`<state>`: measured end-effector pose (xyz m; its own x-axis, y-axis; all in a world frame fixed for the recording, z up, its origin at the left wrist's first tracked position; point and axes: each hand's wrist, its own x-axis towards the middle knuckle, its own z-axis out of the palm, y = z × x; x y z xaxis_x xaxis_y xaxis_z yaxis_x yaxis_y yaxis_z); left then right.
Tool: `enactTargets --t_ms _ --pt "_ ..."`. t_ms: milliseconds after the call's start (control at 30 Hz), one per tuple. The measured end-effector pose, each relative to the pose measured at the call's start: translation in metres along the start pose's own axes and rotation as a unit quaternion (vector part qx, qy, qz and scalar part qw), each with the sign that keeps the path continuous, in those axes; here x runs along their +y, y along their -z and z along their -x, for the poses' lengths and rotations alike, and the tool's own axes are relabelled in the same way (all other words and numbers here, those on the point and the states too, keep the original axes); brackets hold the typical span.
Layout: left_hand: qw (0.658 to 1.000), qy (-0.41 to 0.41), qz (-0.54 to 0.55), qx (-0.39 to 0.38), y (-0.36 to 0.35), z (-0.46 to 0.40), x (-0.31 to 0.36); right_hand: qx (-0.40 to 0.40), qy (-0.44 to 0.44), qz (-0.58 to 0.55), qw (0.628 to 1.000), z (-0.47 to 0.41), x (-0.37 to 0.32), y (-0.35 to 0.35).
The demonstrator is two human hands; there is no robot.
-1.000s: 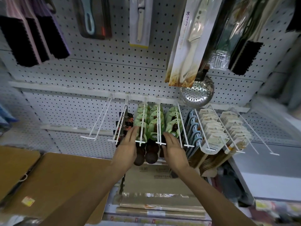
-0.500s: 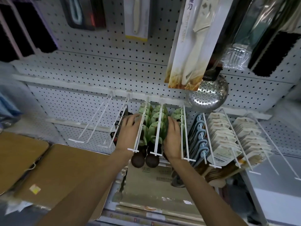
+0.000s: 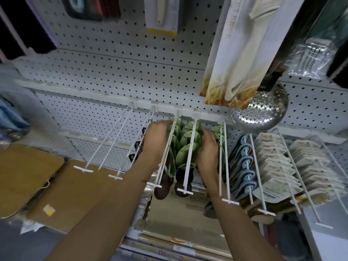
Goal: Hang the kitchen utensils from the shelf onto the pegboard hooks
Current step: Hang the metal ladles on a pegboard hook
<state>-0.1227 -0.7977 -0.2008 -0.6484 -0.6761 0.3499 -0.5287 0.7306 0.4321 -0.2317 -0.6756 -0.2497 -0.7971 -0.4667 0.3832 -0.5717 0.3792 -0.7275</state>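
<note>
My left hand [image 3: 155, 143] and right hand [image 3: 207, 147] are both in among the hooks [image 3: 189, 153] on the pegboard [image 3: 113, 68], one on each side of the bunch of green-carded spoons [image 3: 185, 147] hanging on the two middle hooks. The left hand's fingers curl over the cards on the left side of the bunch. The right hand presses against its right side, fingers bent round the cards; how firm either grip is, I cannot tell, the fingertips are hidden behind the cards.

The spoons hang partway along the hooks, dark bowls [image 3: 162, 187] down near the front tips, above the shelf [image 3: 169, 247].

Handling guess: light, stiff wooden spoons, but the card tops are thin and will bend or tear at the hole. The bunch will swing and fan out. Best to hold it from both sides at card level, close under the hooks, not by the bowls, and slide everything together toward the pegboard.

Left of my hands, two hooks [image 3: 105, 146] carry nothing; a metal strainer [image 3: 260, 110] hangs to the upper right.
</note>
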Motion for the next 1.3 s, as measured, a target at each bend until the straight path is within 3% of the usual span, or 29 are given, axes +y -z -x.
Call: enactTargets --t_ms 133,267,400,533,700,767,867,967,1067,1133,1300 --pt "0.999 0.033 0.031 -0.010 0.005 -0.003 0.004 -0.016 -0.066 -0.096 0.993 -0.007 -0.006 -0.005" --pt "0.999 0.023 0.023 -0.009 0.002 -0.006 0.002 -0.013 -0.062 -0.108 0.992 -0.015 -0.011 0.001" --pt "1.000 0.024 0.016 0.006 -0.004 -0.008 0.000 -0.012 -0.117 -0.208 0.971 -0.014 -0.020 0.002" --pt "0.999 0.025 0.025 0.014 -0.012 -0.012 -0.007 0.004 -0.139 -0.215 0.967 -0.011 -0.020 0.000" --pt "0.999 0.023 0.026 0.017 -0.018 -0.015 -0.010 -0.057 -0.229 -0.394 0.888 -0.011 -0.026 0.007" --pt "0.999 0.011 0.035 0.022 -0.019 -0.013 -0.012 -0.058 -0.231 -0.418 0.877 -0.011 -0.028 0.008" --pt "0.998 -0.018 0.060 0.022 -0.014 -0.006 -0.013 -0.045 -0.177 -0.353 0.917 -0.001 -0.023 0.008" --pt "0.996 -0.019 0.080 0.040 -0.003 0.003 -0.010 -0.047 -0.090 -0.143 0.985 0.010 -0.008 0.010" --pt "0.994 -0.011 0.107 0.025 0.003 0.014 -0.012 -0.061 -0.074 -0.113 0.989 0.016 0.001 0.011" --pt "0.992 0.018 0.124 -0.017 0.004 0.016 -0.016 -0.064 -0.019 -0.089 0.994 0.015 0.007 0.007" --pt "0.995 0.011 0.075 -0.065 0.008 0.014 -0.015 -0.054 0.000 -0.067 0.996 0.007 0.009 0.001"
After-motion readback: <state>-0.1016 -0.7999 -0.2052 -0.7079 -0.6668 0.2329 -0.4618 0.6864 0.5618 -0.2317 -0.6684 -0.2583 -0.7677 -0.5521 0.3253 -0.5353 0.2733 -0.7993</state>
